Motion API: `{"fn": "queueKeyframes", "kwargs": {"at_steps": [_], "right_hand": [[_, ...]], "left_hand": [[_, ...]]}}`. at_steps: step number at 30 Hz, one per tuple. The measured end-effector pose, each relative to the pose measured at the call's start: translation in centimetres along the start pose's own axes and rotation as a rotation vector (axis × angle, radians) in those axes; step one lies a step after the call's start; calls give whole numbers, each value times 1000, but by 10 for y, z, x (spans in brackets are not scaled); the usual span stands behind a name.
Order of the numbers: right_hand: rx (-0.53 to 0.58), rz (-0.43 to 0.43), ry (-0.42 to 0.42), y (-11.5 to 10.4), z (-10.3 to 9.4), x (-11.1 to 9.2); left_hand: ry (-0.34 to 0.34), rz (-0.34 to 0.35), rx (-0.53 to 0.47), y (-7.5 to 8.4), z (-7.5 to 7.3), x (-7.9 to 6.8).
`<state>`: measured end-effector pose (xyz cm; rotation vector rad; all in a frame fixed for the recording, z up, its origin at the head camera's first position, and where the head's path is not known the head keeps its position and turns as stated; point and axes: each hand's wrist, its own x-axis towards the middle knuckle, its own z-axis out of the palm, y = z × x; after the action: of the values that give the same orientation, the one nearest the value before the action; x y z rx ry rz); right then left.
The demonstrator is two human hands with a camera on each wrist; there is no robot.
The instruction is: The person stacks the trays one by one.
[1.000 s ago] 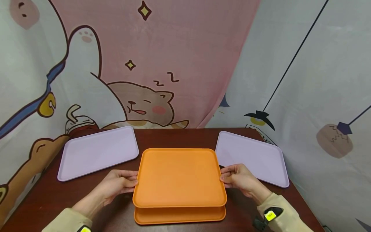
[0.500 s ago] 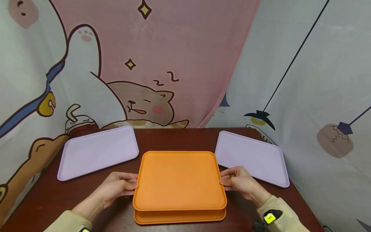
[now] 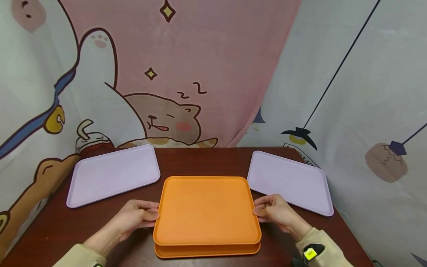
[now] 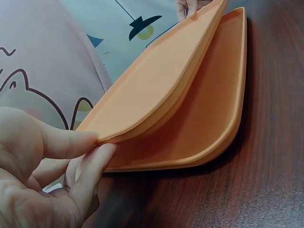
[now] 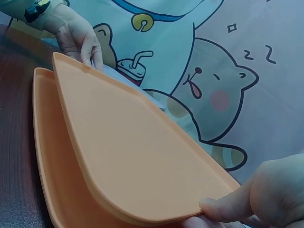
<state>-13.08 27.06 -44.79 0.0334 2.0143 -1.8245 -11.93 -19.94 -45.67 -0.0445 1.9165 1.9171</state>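
Note:
An orange rectangular tray (image 3: 207, 209) is held level by its two short sides, just above a second orange tray (image 3: 207, 251) on the table. My left hand (image 3: 135, 217) pinches its left rim, thumb on top and fingers below. At the opposite rim my right hand (image 3: 275, 211) grips in the same way. In the left wrist view a gap shows between the upper tray (image 4: 156, 80) and the lower tray (image 4: 209, 114). Most of the lower tray is hidden from the head view; only its front strip shows.
A pale lilac tray (image 3: 113, 176) lies at an angle on the left of the dark wooden table (image 3: 203, 159). Its twin, another lilac tray (image 3: 290, 183), lies on the right, close to the right hand. A printed cartoon curtain (image 3: 213, 55) hangs behind the table.
Both hands have lowered the upper orange tray. The gap to the tray underneath has narrowed, and less of the lower tray shows at the front. The lilac trays have not moved.

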Motion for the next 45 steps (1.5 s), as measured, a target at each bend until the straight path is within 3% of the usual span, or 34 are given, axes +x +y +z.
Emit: {"fn": "queueKeyframes", "kwargs": {"at_steps": [45], "right_hand": [[-12,20,0,13,3,-3]], "left_hand": [[-86,-39,-11,-12,-5,-1]]}}
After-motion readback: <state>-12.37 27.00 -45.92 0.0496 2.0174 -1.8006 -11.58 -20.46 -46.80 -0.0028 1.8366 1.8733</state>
